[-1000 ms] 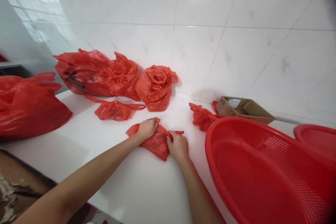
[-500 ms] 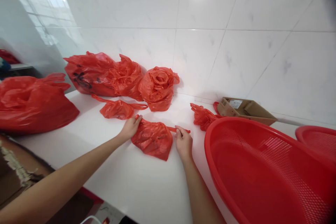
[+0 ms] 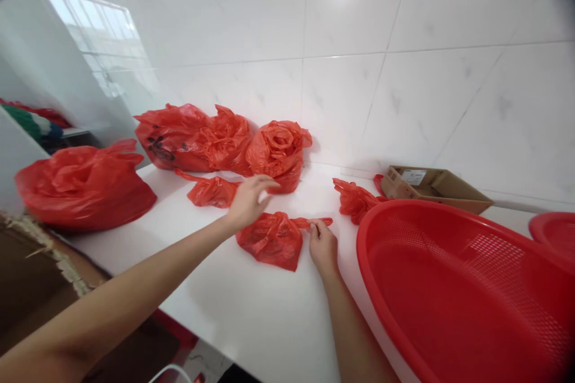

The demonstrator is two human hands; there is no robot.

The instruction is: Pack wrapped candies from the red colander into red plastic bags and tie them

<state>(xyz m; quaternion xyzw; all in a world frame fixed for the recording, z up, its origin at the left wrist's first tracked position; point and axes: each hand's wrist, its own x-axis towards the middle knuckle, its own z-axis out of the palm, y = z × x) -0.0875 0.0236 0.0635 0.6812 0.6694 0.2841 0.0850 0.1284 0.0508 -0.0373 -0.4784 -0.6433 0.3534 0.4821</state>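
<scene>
1. Since the frame half a second earlier, the left hand (image 3: pixel 250 200) has been taken off the upper left corner of the small red bag (image 3: pixel 271 239) and shifted rightward above its upper edge; the view has also been turned slightly, so that more is shown at the left
2. The small red bag is laid flat on the white desk (image 3: pixel 251 317), between the two forearms and left of the large red basket (image 3: pixel 365 257); its contents cannot be made out
3. Left hand: fingers curved and parted from the thumb, a gap being seen between them; nothing is seen to be gripped
4. Right hand (image 3: pixel 324 245): fingers closed on the handle (image 3: pixel 326 221) of the small red bag, which is drawn out to the right as a narrow strip
5. A second small bag (image 3: pixel 209 192), also red, is placed behind and to the left, partly covered by the left hand
6. Against the tiled wall (image 3: pixel 350 108), a row is formed by a printed bag (image 3: pixel 168 140), a crumpled bag (image 3: pixel 229 140) and a rolled-top bag (image 3: pixel 278 146), all red
7. A bulky red bag (image 3: pixel 85 188) is set at the left of the desk
8. To the right, a bunched red bag (image 3: pixel 357 200) is noted just beside the large red basket, with an open cardboard box (image 3: pixel 453 187) behind the rim
</scene>
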